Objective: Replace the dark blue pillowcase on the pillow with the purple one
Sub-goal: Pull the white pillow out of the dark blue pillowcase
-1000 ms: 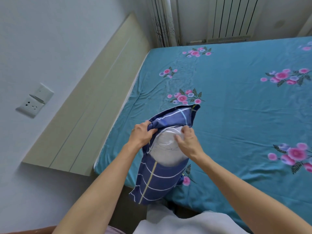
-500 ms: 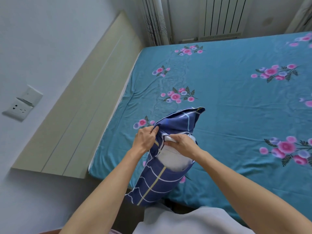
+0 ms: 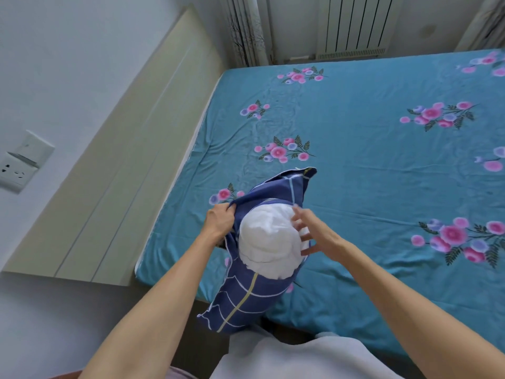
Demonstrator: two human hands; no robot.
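head view: white pillow (image 3: 269, 242) bulging out of open mouth of dark blue pillowcase (image 3: 246, 294), rounded end exposed, lower part still inside the case. pillowcase dark blue with thin white lines and one yellow stripe, held upright and tilted over near edge of bed (image 3: 382, 187), bottom corner hanging past the mattress edge toward the body. upper flap of case standing up behind the pillow, pointing away from camera. left hand (image 3: 220, 222) gripping the left rim of the case opening, fingers curled and clamped on bunched fabric. right hand (image 3: 314, 232) at right side of the exposed pillow, fingers spread apart and roughly straight, tips at or just off the white surface; contact cannot be told for certain, motion blur on fingers. both forearms bare, reaching in from lower frame. bed covered by teal sheet with pink and purple flower clusters, wrinkled near the left side. pale beige headboard (image 3: 123, 160) along left of bed, against white wall. wall socket (image 3: 19, 166) on wall at far left. white radiator (image 3: 355, 23) beyond far edge of bed, curtain (image 3: 246, 28) beside it on the left. white garment (image 3: 300, 359) at bottom of frame.
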